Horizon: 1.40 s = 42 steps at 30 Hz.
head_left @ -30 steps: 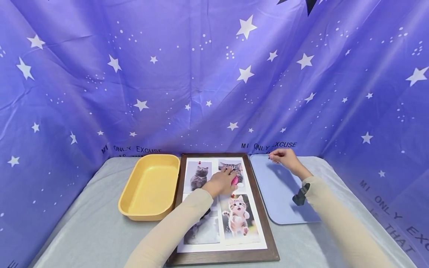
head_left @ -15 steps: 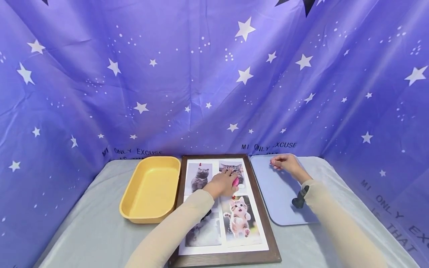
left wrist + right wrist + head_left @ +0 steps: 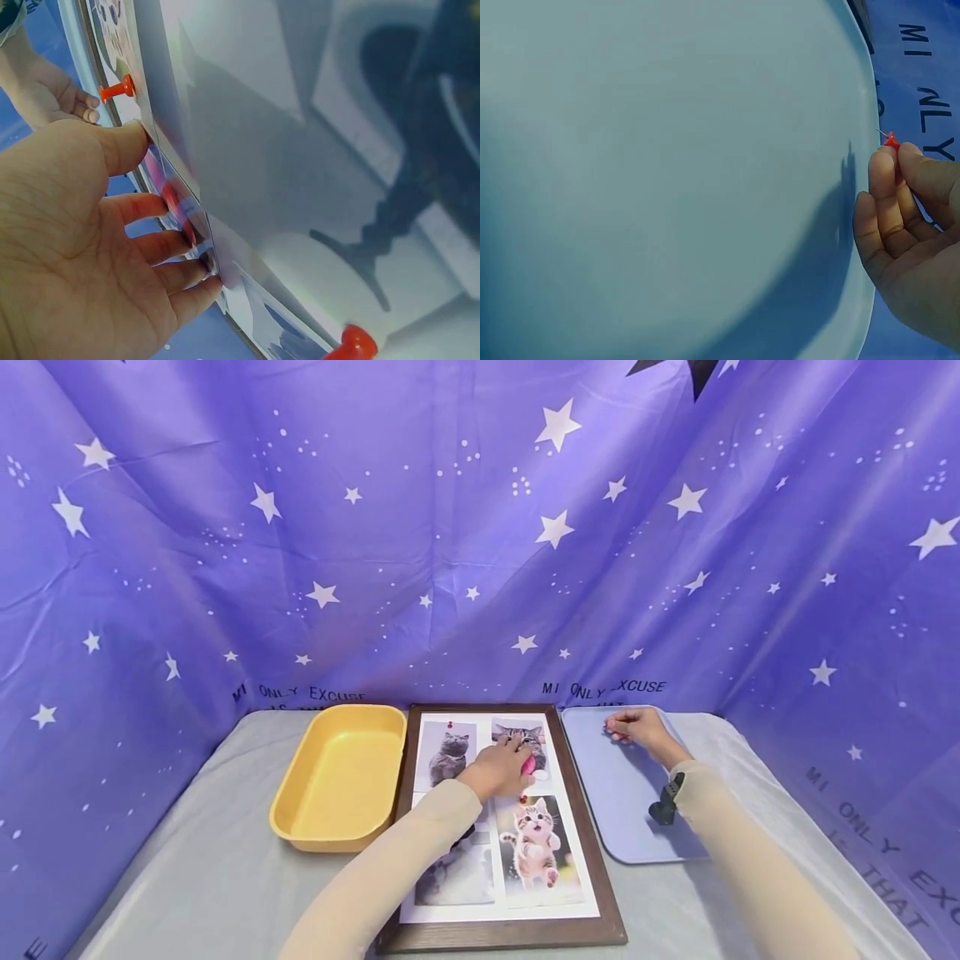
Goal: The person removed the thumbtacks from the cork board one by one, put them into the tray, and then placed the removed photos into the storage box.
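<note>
In the head view a brown-framed board (image 3: 611,906) carries several cat photos. My left hand (image 3: 497,768) rests, fingers spread, on the tabby cat photo (image 3: 517,732) at the board's upper right. The left wrist view shows its fingertips (image 3: 199,294) and thumb touching that photo, between one red push pin (image 3: 118,89) and another near the bottom edge. My right hand (image 3: 639,732) hovers over the far end of the blue tray (image 3: 626,802). Between thumb and fingers it pinches a red push pin (image 3: 892,141), the metal point facing outward.
A deep yellow bin (image 3: 279,822) stands left of the board, close along its frame. The grey cloth-covered table (image 3: 217,852) extends around them. Behind hangs a purple star-printed curtain (image 3: 420,543). Red pins hold the grey cat photo (image 3: 450,758) and the kitten photo (image 3: 534,847).
My right hand has come down slightly and a little to the right over the blue tray, still pinching the push pin. The left hand stays in place on the tabby photo.
</note>
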Tool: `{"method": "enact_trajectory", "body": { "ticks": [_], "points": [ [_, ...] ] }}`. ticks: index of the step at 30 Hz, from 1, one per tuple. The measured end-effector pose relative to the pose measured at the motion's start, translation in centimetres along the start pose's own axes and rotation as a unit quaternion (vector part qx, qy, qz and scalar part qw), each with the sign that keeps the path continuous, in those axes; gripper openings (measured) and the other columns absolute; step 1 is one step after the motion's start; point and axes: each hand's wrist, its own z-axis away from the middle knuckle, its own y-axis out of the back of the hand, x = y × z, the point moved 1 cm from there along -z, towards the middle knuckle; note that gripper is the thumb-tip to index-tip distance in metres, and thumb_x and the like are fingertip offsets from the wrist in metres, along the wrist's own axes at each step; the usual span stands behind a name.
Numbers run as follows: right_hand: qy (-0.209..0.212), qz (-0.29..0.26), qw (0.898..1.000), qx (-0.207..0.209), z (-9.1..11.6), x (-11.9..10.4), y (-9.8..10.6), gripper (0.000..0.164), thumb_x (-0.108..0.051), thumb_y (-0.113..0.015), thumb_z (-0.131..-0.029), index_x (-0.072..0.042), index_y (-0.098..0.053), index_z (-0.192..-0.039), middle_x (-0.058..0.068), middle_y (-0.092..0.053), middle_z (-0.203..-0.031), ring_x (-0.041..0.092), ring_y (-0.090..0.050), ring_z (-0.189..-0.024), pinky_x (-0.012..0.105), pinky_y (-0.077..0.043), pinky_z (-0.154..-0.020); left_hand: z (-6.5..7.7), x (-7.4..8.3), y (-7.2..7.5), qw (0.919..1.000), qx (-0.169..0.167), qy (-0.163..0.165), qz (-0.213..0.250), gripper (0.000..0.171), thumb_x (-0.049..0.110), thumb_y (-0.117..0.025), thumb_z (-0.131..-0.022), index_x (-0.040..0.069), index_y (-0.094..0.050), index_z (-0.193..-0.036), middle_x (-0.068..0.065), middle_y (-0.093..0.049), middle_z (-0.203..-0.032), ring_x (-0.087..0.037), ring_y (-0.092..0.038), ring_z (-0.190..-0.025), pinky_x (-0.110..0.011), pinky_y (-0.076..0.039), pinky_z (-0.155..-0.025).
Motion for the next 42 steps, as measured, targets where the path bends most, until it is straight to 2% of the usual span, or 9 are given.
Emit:
{"method": "enact_trajectory", "body": {
  "ticks": [8,20,25,35,42],
  "points": [
    [0.007,0.007,1.000,-0.006,-0.12,-0.52,-0.59,0.035,-0.004,-0.063,-0.100,0.022,-0.060,-0.122,-0.004,-0.074,-0.080,0.002,-0.065,-0.064,0.019,-0.054,-0.058,-0.12,-0.17,-0.05,1.0000,0.000,0.006,-0.003,0.066,0.047,-0.051,-0.104,0.019,-0.034,-0.160,-0.010,-0.027,-0.169,-0.033,-0.028,-0.155,-0.039,-0.038,-0.122],
    [0.002,0.039,0.999,-0.003,-0.89,0.24,-0.41,0.030,-0.005,-0.063,-0.100,0.022,-0.063,-0.115,-0.009,-0.070,-0.073,0.000,-0.062,-0.064,0.017,-0.052,-0.058,-0.52,-0.09,-0.26,0.9999,0.000,0.014,0.001,0.067,0.049,-0.051,-0.103,0.021,-0.032,-0.161,-0.008,-0.025,-0.169,-0.032,-0.025,-0.156,-0.038,-0.035,-0.123],
    [0.001,0.066,0.998,0.004,-0.83,0.31,-0.64,0.028,-0.004,-0.063,-0.099,0.021,-0.065,-0.110,-0.008,-0.068,-0.070,0.000,-0.059,-0.064,0.017,-0.050,-0.058,-0.42,-0.11,-0.51,0.9999,-0.002,0.013,0.006,0.067,0.049,-0.050,-0.103,0.021,-0.033,-0.161,-0.007,-0.025,-0.170,-0.032,-0.025,-0.156,-0.038,-0.034,-0.124],
    [0.003,0.073,0.997,0.004,-0.80,0.24,-0.82,0.028,-0.004,-0.064,-0.098,0.021,-0.066,-0.110,-0.008,-0.069,-0.069,0.001,-0.058,-0.064,0.017,-0.051,-0.058,-0.20,-0.01,-0.38,0.9999,0.002,0.012,0.006,0.066,0.050,-0.050,-0.103,0.021,-0.033,-0.161,-0.007,-0.026,-0.169,-0.032,-0.025,-0.156,-0.038,-0.034,-0.124],
    [0.014,0.086,0.996,0.011,-0.97,0.42,-0.86,0.028,-0.004,-0.066,-0.097,0.021,-0.068,-0.108,-0.004,-0.071,-0.070,0.001,-0.058,-0.063,0.017,-0.051,-0.058,-0.03,-0.02,-0.20,0.9999,-0.006,0.012,0.008,0.066,0.049,-0.049,-0.104,0.020,-0.031,-0.162,-0.008,-0.024,-0.170,-0.031,-0.023,-0.157,-0.039,-0.033,-0.125]
  ]
}}
